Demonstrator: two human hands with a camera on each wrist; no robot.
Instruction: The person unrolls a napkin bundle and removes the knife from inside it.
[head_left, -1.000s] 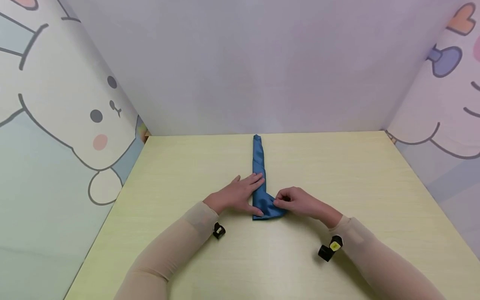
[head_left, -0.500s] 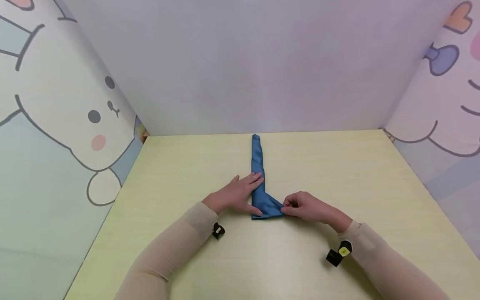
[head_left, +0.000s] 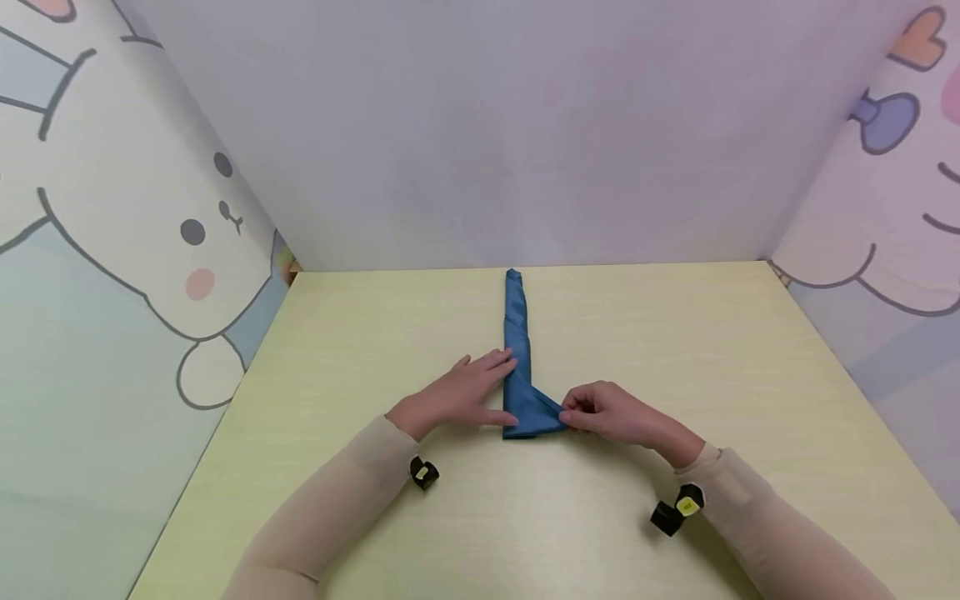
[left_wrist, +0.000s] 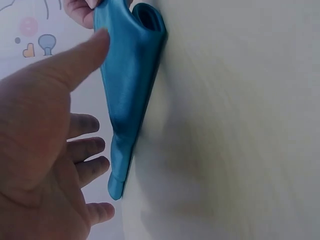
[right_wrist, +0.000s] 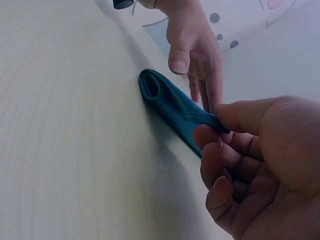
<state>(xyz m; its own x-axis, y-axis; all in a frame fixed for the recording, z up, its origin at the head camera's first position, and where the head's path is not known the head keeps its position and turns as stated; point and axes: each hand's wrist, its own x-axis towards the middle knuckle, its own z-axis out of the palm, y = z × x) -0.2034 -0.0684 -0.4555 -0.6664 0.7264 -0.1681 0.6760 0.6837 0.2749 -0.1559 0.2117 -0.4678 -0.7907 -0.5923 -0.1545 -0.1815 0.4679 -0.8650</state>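
A shiny blue cloth (head_left: 517,367), rolled into a long narrow shape, lies lengthwise at the middle of the table. Its far end is thin; the near end widens into a loose corner flap on the right. My right hand (head_left: 618,414) pinches the tip of that flap between thumb and curled index finger, as the right wrist view shows at the cloth corner (right_wrist: 202,119). At the roll's left edge is my left hand (head_left: 461,394), its fingers straight and spread. In the left wrist view the left thumb (left_wrist: 82,57) overlaps the cloth, and the rolled opening (left_wrist: 148,19) shows.
The pale wooden table (head_left: 390,325) meets a plain light wall (head_left: 480,150) at its back edge. Cartoon-printed panels (head_left: 127,250) stand on both sides. Each wrist carries a small black camera (head_left: 666,518).
My right hand has drawn the pinched corner a little to the right and nearer. The left hand has eased off the cloth, shifting left to its edge.
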